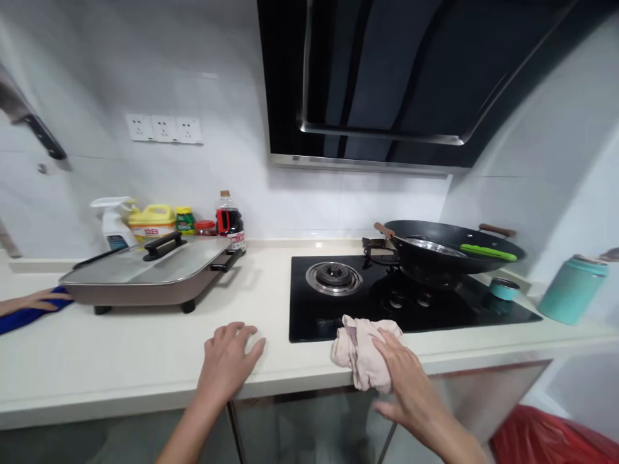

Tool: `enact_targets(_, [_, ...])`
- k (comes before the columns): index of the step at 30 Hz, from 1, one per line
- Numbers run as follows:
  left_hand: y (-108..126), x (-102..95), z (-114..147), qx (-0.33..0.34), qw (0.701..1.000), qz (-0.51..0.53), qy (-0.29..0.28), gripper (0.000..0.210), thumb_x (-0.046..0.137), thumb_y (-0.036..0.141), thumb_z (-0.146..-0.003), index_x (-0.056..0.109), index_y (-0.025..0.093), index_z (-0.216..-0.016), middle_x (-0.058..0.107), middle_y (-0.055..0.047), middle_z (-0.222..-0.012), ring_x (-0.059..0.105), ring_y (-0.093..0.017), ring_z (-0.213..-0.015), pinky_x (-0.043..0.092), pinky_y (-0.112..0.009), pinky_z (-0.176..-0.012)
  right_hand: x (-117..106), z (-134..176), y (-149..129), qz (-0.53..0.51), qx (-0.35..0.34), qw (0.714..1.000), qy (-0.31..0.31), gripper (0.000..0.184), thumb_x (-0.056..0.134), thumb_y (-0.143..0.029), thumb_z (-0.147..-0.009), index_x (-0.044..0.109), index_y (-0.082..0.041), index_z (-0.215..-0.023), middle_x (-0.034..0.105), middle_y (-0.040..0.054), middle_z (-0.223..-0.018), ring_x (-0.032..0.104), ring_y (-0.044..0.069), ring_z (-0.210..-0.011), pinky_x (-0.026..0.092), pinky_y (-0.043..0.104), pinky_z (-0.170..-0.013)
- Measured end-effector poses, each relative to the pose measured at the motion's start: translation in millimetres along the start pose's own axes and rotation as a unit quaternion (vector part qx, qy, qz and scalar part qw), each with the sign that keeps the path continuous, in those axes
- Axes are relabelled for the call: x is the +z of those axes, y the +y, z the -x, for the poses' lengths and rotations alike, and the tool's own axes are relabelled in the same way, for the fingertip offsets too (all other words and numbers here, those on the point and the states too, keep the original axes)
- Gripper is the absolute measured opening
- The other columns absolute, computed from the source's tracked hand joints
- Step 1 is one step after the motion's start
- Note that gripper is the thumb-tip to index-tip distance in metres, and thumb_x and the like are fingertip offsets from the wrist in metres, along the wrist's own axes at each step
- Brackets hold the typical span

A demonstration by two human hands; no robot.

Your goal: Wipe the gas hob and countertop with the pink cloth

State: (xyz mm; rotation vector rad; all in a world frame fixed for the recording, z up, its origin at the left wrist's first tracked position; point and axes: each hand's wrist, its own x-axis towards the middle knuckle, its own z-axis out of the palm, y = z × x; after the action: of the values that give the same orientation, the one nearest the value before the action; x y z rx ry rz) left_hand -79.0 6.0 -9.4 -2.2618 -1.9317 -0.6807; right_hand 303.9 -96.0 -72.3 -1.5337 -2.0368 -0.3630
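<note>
A folded pale pink cloth (366, 353) lies over the counter's front edge and the near rim of the black gas hob (333, 319). My right hand (403, 374) is on this cloth, fingers pressed over its right side and thumb hanging below the counter edge. My left hand (227, 357) rests on the white countertop (271, 303) to the left of the hob, fingers loosely bent, thumb apart, holding nothing. Behind the cloth are the hob's knobs (397, 299) and the bare left burner (333, 276).
A black wok (416, 258) with a green-handled utensil (488, 252) sits on the right burner. A lidded electric pan (140, 290) stands left, bottles behind it. Another person's hand (36, 301) holds a blue cloth (29, 317) there. A teal canister (573, 290) stands right; a range hood (377, 84) hangs above.
</note>
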Motion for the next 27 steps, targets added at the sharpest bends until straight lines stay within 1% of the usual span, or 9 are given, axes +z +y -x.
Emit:
enact_targets(5, [-4, 2.5, -1, 0.025, 1.000, -0.002, 0.007, 0.039, 0.052, 0.046, -0.096, 0.076, 0.024, -0.117, 0.067, -0.013, -0.131, 0.056, -0.036, -0.122, 0.044, -0.052, -0.100, 0, -7, 11, 0.045, -0.030, 0.998, -0.022, 0.102, 0.063, -0.001, -0.062, 0.031, -0.024, -0.156, 0.039, 0.0157, -0.164, 0.037, 0.031, -0.151, 0.039, 0.048, -0.117])
enact_targets(8, [-6, 3.0, -4, 0.044, 0.998, 0.032, 0.040, 0.038, 0.050, 0.046, -0.097, 0.075, 0.022, -0.114, 0.068, -0.012, -0.126, 0.058, -0.033, -0.120, 0.045, -0.050, -0.101, 2, -9, 8, 0.039, -0.038, 0.999, -0.006, 0.091, 0.062, -0.005, -0.070, 0.035, -0.021, -0.155, 0.039, 0.0167, -0.163, 0.037, 0.033, -0.150, 0.037, 0.050, -0.117])
enact_targets(11, [-3, 6.4, 2, 0.064, 0.990, 0.083, 0.096, 0.037, 0.052, 0.046, -0.097, 0.072, 0.021, -0.115, 0.069, -0.012, -0.124, 0.059, -0.032, -0.121, 0.046, -0.050, -0.104, 1, -11, -5, 0.023, -0.031, 0.999, 0.030, 0.075, 0.062, -0.013, -0.079, 0.042, -0.020, -0.151, 0.048, 0.0172, -0.155, 0.043, 0.035, -0.144, 0.038, 0.052, -0.114])
enact_targets(14, [14, 15.0, 33, 0.111, 0.972, 0.149, 0.147, 0.037, 0.056, 0.040, -0.096, 0.065, 0.020, -0.126, 0.067, -0.013, -0.129, 0.059, -0.031, -0.125, 0.045, -0.051, -0.108, -7, -14, -26, -0.021, -0.030, 0.998, 0.049, 0.060, 0.059, -0.020, -0.086, 0.049, -0.021, -0.144, 0.059, 0.0156, -0.142, 0.052, 0.034, -0.132, 0.041, 0.050, -0.107])
enact_targets(17, [46, 22.2, 86, 0.196, 0.948, 0.204, 0.148, 0.062, 0.063, 0.033, -0.094, 0.043, 0.023, -0.152, 0.052, -0.016, -0.152, 0.047, -0.031, -0.143, 0.038, -0.052, -0.119, -32, -14, -49, -0.094, 0.003, 0.995, 0.019, 0.051, 0.059, -0.021, -0.083, 0.053, -0.019, -0.133, 0.065, 0.0142, -0.127, 0.059, 0.031, -0.116, 0.044, 0.044, -0.097])
enact_targets(20, [77, 17.1, 126, 0.229, 0.941, 0.228, 0.102, 0.090, 0.074, 0.032, -0.088, 0.024, 0.029, -0.163, 0.030, -0.017, -0.169, 0.027, -0.035, -0.157, 0.027, -0.057, -0.125, -63, -10, -69, -0.198, 0.053, 0.973, -0.105, 0.038, 0.060, -0.021, -0.077, 0.053, -0.021, -0.115, 0.068, 0.0059, -0.101, 0.061, 0.023, -0.089, 0.043, 0.033, -0.077])
enact_targets(22, [92, 6.7, 136, 0.219, 0.941, 0.255, 0.048, 0.100, 0.082, 0.035, -0.081, 0.025, 0.029, -0.163, 0.028, -0.017, -0.170, 0.024, -0.038, -0.157, 0.022, -0.060, -0.125, -78, -7, -78, -0.263, 0.045, 0.944, -0.197, 0.026, 0.060, -0.021, -0.075, 0.053, -0.024, -0.100, 0.064, -0.0005, -0.087, 0.056, 0.018, -0.078, 0.037, 0.028, -0.069])
enact_targets(24, [102, -4.0, 133, 0.196, 0.930, 0.306, -0.052, 0.097, 0.086, 0.036, -0.074, 0.038, 0.026, -0.158, 0.042, -0.016, -0.163, 0.038, -0.039, -0.149, 0.028, -0.056, -0.122, -84, -6, -84, -0.309, 0.030, 0.921, -0.235, 0.015, 0.061, -0.020, -0.073, 0.053, -0.023, -0.086, 0.060, -0.0022, -0.083, 0.054, 0.016, -0.078, 0.035, 0.027, -0.069])
enact_targets(27, [110, -8.5, 122, 0.131, 0.872, 0.427, -0.199, 0.061, 0.077, 0.028, -0.075, 0.063, 0.021, -0.134, 0.070, -0.009, -0.129, 0.064, -0.029, -0.115, 0.048, -0.041, -0.102, -80, -6, -81, -0.367, 0.064, 0.893, -0.252, 0.019, 0.065, -0.021, -0.070, 0.055, -0.022, -0.086, 0.057, -0.0021, -0.087, 0.053, 0.016, -0.081, 0.037, 0.027, -0.070])
